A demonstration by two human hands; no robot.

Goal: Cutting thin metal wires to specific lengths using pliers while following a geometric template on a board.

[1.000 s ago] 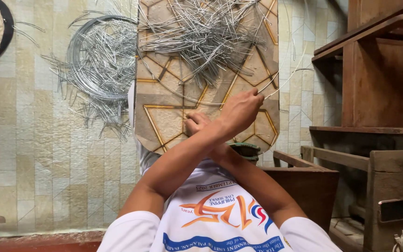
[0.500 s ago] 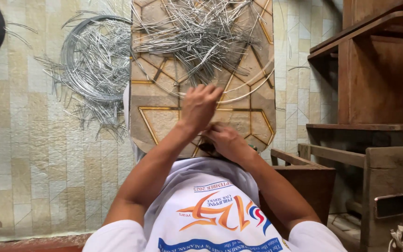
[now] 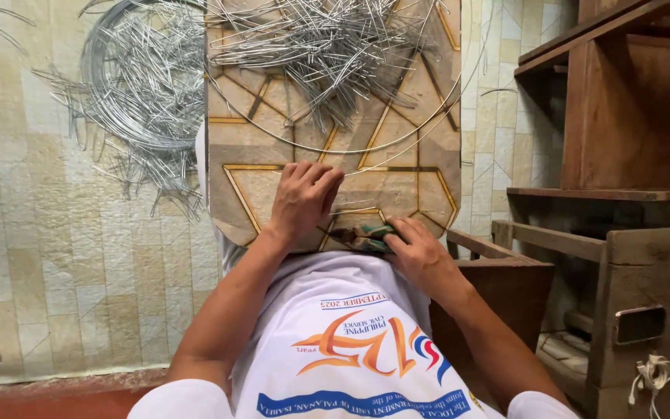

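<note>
Floor: pale patterned covering, seen across the left half of the view.

Wooden furniture: brown shelving and a crate-like frame, placed at 3 o'clock of the board.

Board: a flat panel printed with tan geometric lines, laid across the person's lap and extended toward 12 o'clock.

Coil of wire: silvery loops with loose ends, laid on the floor at 10 o'clock of the board.

Heap of cut wire pieces: short silvery lengths, piled on the far end of the board; a long curved wire was seen arched below it.

Left hand: forearm was extended forward from 7 o'clock, palm turned down and fingers loosely curled on the board surface. Nothing was seen gripped; the fingers were half bent, resting on the panel near the curved wire.

Right hand: forearm was brought in from 5 o'clock, fingers closed around the green handles of pliers.

Pliers: green-handled tool, lain at the near edge of the board, between the two hands, its head pointed toward 9 o'clock.
</note>
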